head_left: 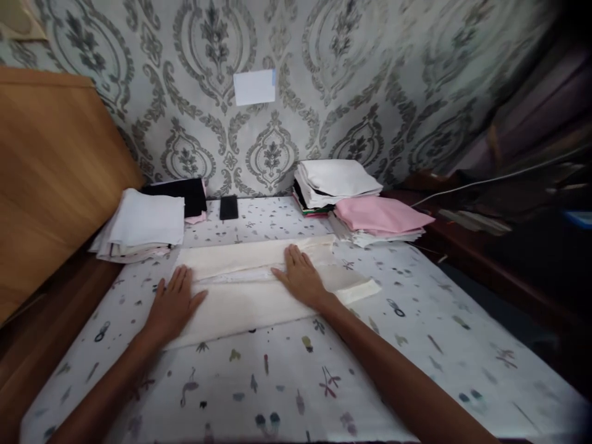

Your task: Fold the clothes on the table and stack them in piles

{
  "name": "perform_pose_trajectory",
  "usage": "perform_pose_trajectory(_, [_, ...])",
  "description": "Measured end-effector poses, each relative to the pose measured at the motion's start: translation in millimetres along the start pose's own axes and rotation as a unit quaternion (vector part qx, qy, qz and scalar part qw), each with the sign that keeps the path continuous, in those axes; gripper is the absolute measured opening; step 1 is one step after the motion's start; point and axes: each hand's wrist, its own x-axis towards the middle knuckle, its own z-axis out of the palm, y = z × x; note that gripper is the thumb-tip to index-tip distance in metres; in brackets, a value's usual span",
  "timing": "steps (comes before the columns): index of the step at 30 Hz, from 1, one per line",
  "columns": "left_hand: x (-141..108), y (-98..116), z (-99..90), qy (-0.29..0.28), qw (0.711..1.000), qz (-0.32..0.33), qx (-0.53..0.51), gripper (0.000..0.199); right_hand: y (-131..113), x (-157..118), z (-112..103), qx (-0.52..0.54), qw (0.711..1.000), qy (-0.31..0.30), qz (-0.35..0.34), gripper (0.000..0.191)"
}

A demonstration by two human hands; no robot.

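A cream cloth [245,308] lies on the patterned white sheet, in two long panels with a narrow gap between them. My left hand [174,305] rests flat on its left end, fingers spread. Over the right part of the cloth lies my right hand [300,277], palm down, its thumb apart from the fingers near the gap. Past that hand, the cloth's right end is uneven, with one flap reaching farther right. Neither hand grips anything.
Folded white cloths [148,219] and a black cloth [197,194] are at the back left, beside a small black object [229,208]. White [340,179] and pink [382,214] folded stacks stand back right. A wooden panel [55,172] rises at left.
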Motion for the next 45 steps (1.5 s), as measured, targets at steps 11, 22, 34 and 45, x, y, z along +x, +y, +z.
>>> perform_pose_trajectory(11, [18,5,-11.5,-0.014,0.997,0.066,-0.029,0.074,-13,0,-17,0.038,0.998,-0.044,0.033,0.089])
perform_pose_trajectory(22, [147,192,-22.2,-0.041,0.912,0.226,-0.341,0.058,8,2,-52,0.06,0.997,-0.034,0.029,0.051])
perform_pose_trajectory(34, [137,208,12.7,0.008,0.939,0.279,-0.202,0.05,91,21,-38,0.076,0.99,-0.03,0.119,0.076])
perform_pose_trajectory(45, [118,213,-11.2,-0.068,0.948,0.254,-0.18,0.068,123,-38,-104,0.168,0.98,0.04,0.096,0.064])
